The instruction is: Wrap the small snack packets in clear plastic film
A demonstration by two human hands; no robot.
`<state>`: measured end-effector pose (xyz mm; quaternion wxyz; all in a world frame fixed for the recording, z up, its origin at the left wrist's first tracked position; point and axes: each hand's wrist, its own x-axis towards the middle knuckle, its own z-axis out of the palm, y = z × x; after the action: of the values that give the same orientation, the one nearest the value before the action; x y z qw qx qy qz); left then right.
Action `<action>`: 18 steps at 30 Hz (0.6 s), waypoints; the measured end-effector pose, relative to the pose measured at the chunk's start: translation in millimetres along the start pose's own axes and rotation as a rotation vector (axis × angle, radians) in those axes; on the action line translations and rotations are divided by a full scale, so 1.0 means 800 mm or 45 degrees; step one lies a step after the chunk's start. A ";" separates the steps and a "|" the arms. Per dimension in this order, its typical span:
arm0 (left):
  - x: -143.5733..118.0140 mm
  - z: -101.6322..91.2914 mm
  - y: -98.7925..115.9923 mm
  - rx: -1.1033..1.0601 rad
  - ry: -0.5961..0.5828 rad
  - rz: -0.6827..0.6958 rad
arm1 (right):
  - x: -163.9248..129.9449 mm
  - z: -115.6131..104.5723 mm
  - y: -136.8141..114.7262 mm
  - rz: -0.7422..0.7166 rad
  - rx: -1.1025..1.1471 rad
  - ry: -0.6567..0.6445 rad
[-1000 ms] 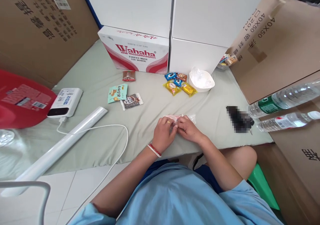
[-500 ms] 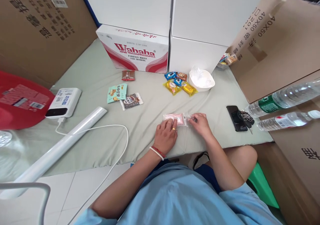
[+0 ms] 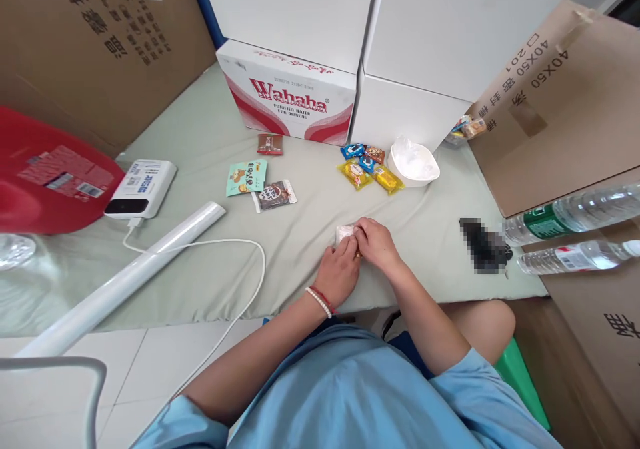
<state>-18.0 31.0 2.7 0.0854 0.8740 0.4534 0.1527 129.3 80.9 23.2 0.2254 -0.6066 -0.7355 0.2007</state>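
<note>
A small pinkish-white plastic packet (image 3: 344,232) lies on the cloth-covered table in front of me, mostly covered by my fingers. My left hand (image 3: 339,272), with a ring and bracelets, presses its fingers on the near side of the packet. From the right, my right hand (image 3: 377,244) pinches the packet's right end, its fingertips against those of the left. Beyond them lie a mint-green snack pouch (image 3: 246,177), a dark printed packet (image 3: 275,196) and a small brown packet (image 3: 270,144).
Blue, brown and yellow wrapped snacks (image 3: 386,179) lie beside a white bowl (image 3: 423,176) holding clear plastic. A Wahaha carton (image 3: 295,102) stands behind. Left are a white router-like device (image 3: 155,186), a cable and a plastic roll (image 3: 150,262). Bottles (image 3: 585,257) lie right.
The packet, earlier stretched flat with its right end showing, now looks shorter, as if folded over. My right hand has moved left against my left hand. The view has shifted slightly.
</note>
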 end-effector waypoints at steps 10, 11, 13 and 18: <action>0.023 0.006 -0.043 -0.346 0.200 -0.631 | -0.022 0.027 0.010 -0.035 0.020 0.137; 0.027 0.009 -0.040 -0.347 0.202 -0.633 | -0.025 0.029 0.010 -0.027 0.065 0.162; 0.031 0.015 -0.033 -0.393 0.263 -0.633 | -0.031 0.032 0.009 -0.007 0.142 0.203; 0.022 0.015 -0.011 -0.545 0.508 -0.422 | -0.060 0.024 -0.003 0.091 0.400 0.331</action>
<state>-11.4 50.3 -7.7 0.2002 0.7036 0.5546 0.3966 124.3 32.8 4.4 0.4030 -0.6104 -0.6379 0.2409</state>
